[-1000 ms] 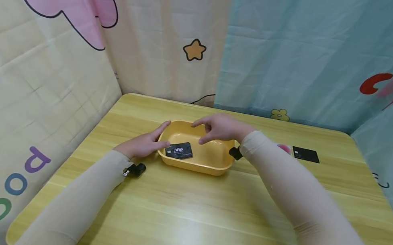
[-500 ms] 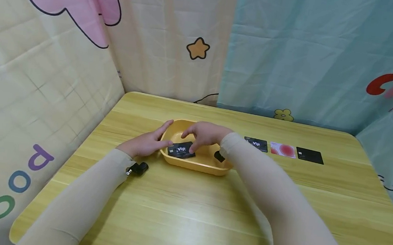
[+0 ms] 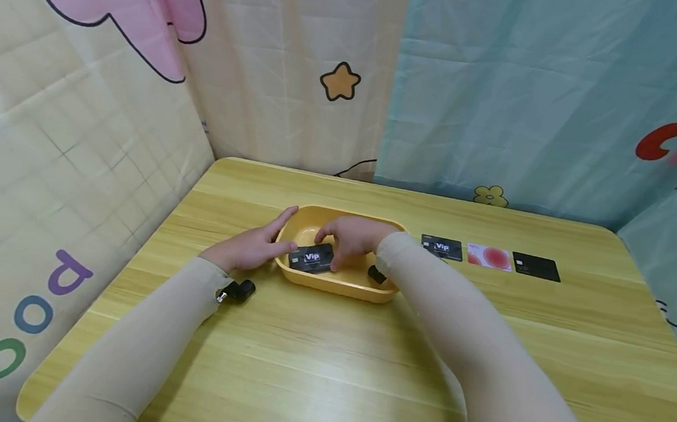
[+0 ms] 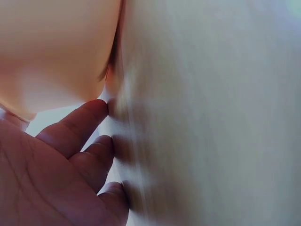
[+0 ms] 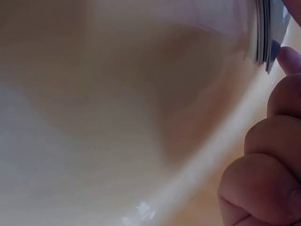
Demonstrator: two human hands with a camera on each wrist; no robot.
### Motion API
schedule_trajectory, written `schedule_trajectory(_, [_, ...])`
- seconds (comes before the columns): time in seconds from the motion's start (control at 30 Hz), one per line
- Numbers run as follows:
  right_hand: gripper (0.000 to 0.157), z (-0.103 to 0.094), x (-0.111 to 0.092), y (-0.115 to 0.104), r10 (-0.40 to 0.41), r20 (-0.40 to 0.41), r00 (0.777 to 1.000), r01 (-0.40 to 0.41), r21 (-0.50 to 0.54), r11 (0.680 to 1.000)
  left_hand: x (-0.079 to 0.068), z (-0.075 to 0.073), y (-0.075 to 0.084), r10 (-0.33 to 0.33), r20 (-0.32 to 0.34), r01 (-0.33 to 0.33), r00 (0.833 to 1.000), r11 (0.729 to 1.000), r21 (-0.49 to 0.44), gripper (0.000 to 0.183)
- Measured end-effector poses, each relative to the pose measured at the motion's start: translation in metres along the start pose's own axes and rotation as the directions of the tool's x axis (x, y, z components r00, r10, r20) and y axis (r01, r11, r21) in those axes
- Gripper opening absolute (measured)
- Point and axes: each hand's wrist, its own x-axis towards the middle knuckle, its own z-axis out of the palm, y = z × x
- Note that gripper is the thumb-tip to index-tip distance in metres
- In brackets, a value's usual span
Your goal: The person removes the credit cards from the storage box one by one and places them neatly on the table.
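Note:
A yellow plastic basin [image 3: 336, 288] stands on the table. My left hand [image 3: 246, 249] holds its left end, the thumb over the rim and the other fingers along the outside. In the left wrist view those fingers [image 4: 77, 127] reach down to the tabletop beside the basin wall. A black Vip card [image 3: 308, 260] lies inside, at the left. My right hand [image 3: 354, 235] reaches into the basin and pinches this card at its right end, thumb at the edge. Several stacked card edges [image 5: 262, 37] show by its fingertips in the right wrist view; its lower fingers [image 5: 256, 183] are curled.
To the right of the basin, a row of cards lies on the wooden table [image 3: 295, 373]: a black Vip card [image 3: 442, 247], a pink-and-white card [image 3: 489, 257] and a plain black card [image 3: 535, 266]. Printed curtains [image 3: 300, 109] hang close around the table.
My right hand has come down and leftward into the basin, onto the Vip card's right end. Its arm no longer covers the row of cards. The left hand has stayed on the basin.

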Motion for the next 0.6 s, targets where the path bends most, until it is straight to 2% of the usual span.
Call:
schedule_trajectory(0.37, [0.058, 0.0024, 0.0026, -0.0001, 0.020, 0.019, 1.000, -0.020, -0.006, 1.000, 0.0001, -0.0003, -0.0006, -0.022, 0.004, 0.022, 1.000, 0.999, -0.024, 0.086])
schedule_trajectory(0.6, [0.058, 0.0034, 0.0011, 0.0021, 0.015, 0.029, 0.999, -0.016, 0.007, 1.000, -0.0005, 0.0001, -0.0009, -0.013, 0.004, 0.013, 1.000, 0.999, -0.048, 0.086])
